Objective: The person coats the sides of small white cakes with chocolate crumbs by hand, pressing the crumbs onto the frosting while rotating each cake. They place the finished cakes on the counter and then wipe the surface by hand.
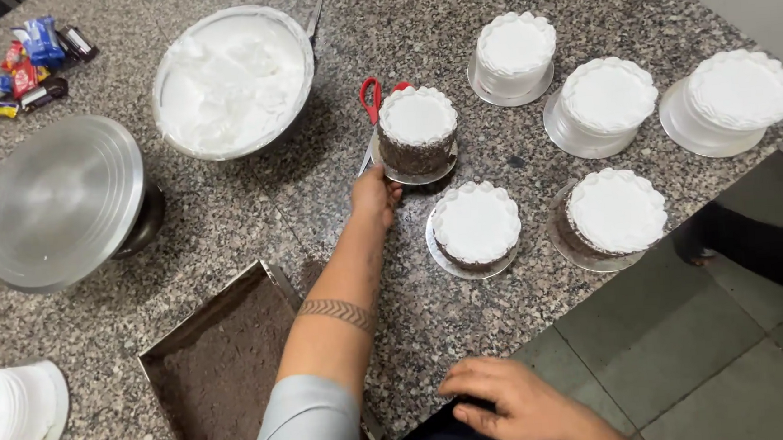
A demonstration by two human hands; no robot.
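There, a round cake [418, 130] with smooth white icing and crumbed dark sides was touched at its silver board [411, 174] by the loosely curled left hand [374, 197]; the right hand [512, 407] was rested flat on the speckled granite counter [318, 206].

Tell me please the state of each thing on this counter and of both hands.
Left hand: touching cake board edge.
Right hand: flat on counter edge, empty.
Chocolate-sided cake: sides coated.
Three white cakes: sides bare.
Cream bowl: full.
Turntable: empty.
Crumb tray: holds crumbs.
Scissors: lying closed.
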